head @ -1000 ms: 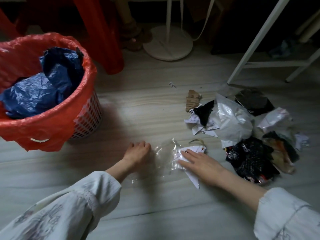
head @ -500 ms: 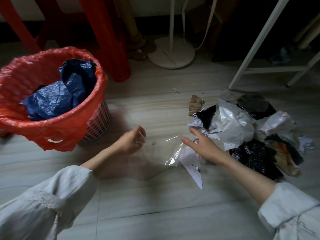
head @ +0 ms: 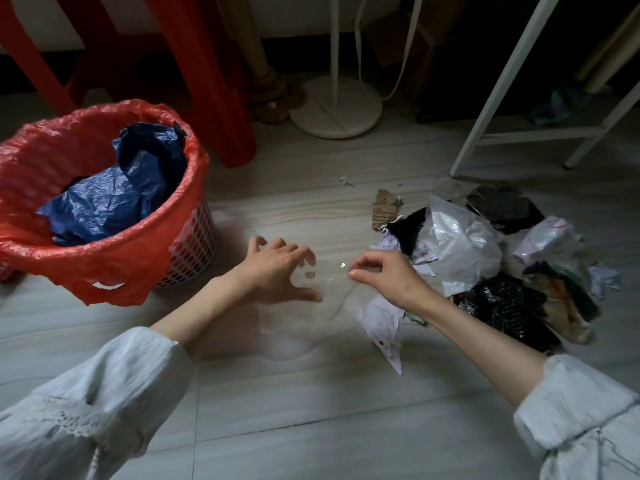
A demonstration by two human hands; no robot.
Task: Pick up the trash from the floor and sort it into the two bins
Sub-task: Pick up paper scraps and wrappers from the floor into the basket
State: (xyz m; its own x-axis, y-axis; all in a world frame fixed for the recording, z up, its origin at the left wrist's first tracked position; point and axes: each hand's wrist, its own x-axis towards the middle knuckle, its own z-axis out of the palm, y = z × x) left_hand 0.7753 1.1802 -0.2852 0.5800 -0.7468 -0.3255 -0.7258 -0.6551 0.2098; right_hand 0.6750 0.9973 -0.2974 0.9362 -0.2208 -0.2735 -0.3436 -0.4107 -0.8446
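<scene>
Pale wood-grain floor [head: 311, 403] fills the dim scene, with red stool legs [head: 211, 81] and a white round stand base [head: 336, 107] at the far edge and a white frame [head: 498, 84] to the right. At the left stands a bin [head: 187, 251] lined with a red bag [head: 114, 268]; crumpled blue plastic [head: 104, 199] lies inside it. Only this one bin is in view.

A heap of trash [head: 485, 258] lies on the floor at the right: white and black bags, torn paper and a cardboard scrap [head: 384, 209] at its far left corner. A white paper scrap [head: 384, 320] lies on the floor just under the right forearm.

Between the hands hangs a clear plastic sheet [head: 311, 313], hard to make out against the floor. The right hand [head: 388, 275] pinches its upper edge between thumb and forefinger. The left hand [head: 277, 268] is beside it with fingers spread and slightly bent, the fingertips at the sheet's left edge; whether they touch it cannot be told. Both hands are close together, near the bin's right side and left of the heap.
</scene>
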